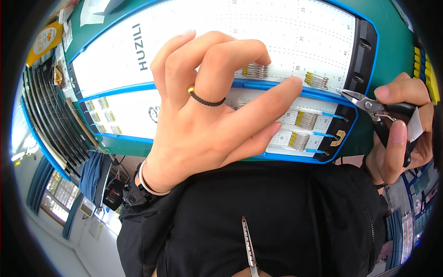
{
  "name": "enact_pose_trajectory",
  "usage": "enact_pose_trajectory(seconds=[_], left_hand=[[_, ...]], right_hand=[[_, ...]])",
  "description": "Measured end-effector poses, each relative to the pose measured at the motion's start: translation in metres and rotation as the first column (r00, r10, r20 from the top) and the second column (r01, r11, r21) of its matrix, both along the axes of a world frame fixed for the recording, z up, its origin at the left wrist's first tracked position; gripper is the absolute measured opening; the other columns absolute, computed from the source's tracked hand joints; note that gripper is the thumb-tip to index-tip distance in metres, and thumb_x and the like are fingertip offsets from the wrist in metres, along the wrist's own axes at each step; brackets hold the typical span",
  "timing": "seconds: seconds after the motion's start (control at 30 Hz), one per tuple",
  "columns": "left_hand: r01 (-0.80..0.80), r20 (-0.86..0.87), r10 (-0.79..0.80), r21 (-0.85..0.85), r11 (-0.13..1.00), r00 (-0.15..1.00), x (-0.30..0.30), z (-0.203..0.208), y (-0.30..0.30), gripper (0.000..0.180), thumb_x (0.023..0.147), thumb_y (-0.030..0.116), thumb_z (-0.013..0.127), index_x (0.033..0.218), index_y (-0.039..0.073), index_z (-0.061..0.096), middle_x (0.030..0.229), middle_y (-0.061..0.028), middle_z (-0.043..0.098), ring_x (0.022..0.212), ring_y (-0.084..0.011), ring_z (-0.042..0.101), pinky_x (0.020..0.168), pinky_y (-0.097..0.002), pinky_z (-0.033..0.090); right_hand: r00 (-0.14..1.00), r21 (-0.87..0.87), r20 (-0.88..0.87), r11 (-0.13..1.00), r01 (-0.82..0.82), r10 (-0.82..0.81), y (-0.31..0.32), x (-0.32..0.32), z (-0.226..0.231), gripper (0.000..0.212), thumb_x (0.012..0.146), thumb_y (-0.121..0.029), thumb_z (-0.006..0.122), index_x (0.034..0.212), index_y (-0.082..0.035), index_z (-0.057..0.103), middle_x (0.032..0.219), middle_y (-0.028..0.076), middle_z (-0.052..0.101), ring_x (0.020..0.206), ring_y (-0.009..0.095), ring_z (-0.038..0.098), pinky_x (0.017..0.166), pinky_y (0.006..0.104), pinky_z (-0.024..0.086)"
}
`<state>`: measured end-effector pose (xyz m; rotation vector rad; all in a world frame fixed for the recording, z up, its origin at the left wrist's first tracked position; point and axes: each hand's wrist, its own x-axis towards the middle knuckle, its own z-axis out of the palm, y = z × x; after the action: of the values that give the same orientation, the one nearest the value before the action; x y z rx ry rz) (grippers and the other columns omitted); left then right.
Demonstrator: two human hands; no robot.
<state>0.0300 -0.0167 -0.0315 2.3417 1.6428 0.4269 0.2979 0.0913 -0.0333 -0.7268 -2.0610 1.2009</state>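
Note:
A long blue-edged fishing rig box (pixel 371 55) lies opened out, its two white panels marked with dashed lines. My left hand (pixel 198 106), wearing a black braided ring, is spread over the hinge, its fingers apart and bent. Its index fingertip is between two bundles of hooks on the far panel: one bundle (pixel 255 70) by the middle finger, another bundle (pixel 317 81) to the right. My right hand (pixel 406 129) grips small black-handled pliers (pixel 367 104), their tips at the box's right edge. More hook bundles (pixel 306 120) with yellow shanks line the near panel.
The box rests on a green mat (pixel 390 51). Round dark discs or trays (pixel 53 115) are stacked at the left, near a yellow packet (pixel 44 41). Yellow and black items (pixel 424 69) stand at the far right. A thin silvery strip (pixel 248 242) hangs before my black jacket.

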Motion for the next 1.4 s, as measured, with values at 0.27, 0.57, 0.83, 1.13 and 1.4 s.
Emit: enact_pose_trajectory(seconds=[0.27,0.57,0.83,1.13,1.4], left_hand=[[-0.009,0.009,0.009,-0.012,1.000,1.000,0.000,0.001,-0.001,0.043,0.071,0.037,0.072,0.110,0.019,0.075,0.119,-0.0060,0.054,0.113,-0.0270,0.042,0.102,-0.0419,0.030],[0.073,0.001,-0.073,0.059,0.996,0.997,-0.001,-0.004,0.000,0.044,0.076,0.034,0.068,0.114,0.012,0.074,0.126,-0.0013,0.065,0.120,-0.0256,0.052,0.100,-0.0413,0.040],[0.077,-0.005,-0.077,-0.013,0.997,0.997,0.000,0.001,0.003,0.043,0.081,0.032,0.064,0.118,0.012,0.072,0.128,-0.0012,0.065,0.121,-0.0253,0.057,0.105,-0.0424,0.037],[0.080,-0.020,-0.083,-0.096,0.992,0.996,0.003,0.004,0.003,0.043,0.085,0.037,0.062,0.121,0.015,0.071,0.132,0.0001,0.063,0.129,-0.0260,0.054,0.110,-0.0444,0.032],[0.087,-0.018,-0.089,-0.104,0.991,0.996,0.001,0.004,0.002,0.044,0.086,0.039,0.061,0.123,0.017,0.071,0.132,0.0006,0.063,0.129,-0.0263,0.053,0.111,-0.0445,0.031]], right_hand=[[1.000,-0.009,0.004,1.000,0.004,-0.004,-0.002,-0.005,0.000,0.017,0.085,-0.004,0.055,0.081,-0.008,0.039,0.097,0.027,0.064,0.066,0.015,0.044,0.063,0.0275,0.038],[0.999,0.016,0.041,1.000,0.002,-0.002,-0.002,-0.014,0.002,0.019,0.086,-0.004,0.056,0.080,-0.009,0.038,0.095,0.026,0.064,0.068,0.015,0.044,0.063,0.0280,0.037],[0.998,-0.027,0.054,0.999,-0.043,0.045,0.000,-0.015,0.003,0.018,0.087,-0.003,0.056,0.081,-0.009,0.040,0.098,0.026,0.066,0.068,0.016,0.047,0.063,0.0281,0.038],[0.996,-0.092,0.034,0.993,-0.077,0.081,0.003,-0.013,0.004,0.020,0.085,-0.005,0.059,0.082,-0.008,0.040,0.097,0.026,0.065,0.067,0.015,0.047,0.064,0.0296,0.038],[1.000,-0.111,0.003,0.994,-0.015,0.015,0.000,-0.016,-0.001,0.023,0.086,-0.010,0.062,0.080,-0.009,0.040,0.094,0.024,0.066,0.067,0.014,0.046,0.064,0.0298,0.037]])
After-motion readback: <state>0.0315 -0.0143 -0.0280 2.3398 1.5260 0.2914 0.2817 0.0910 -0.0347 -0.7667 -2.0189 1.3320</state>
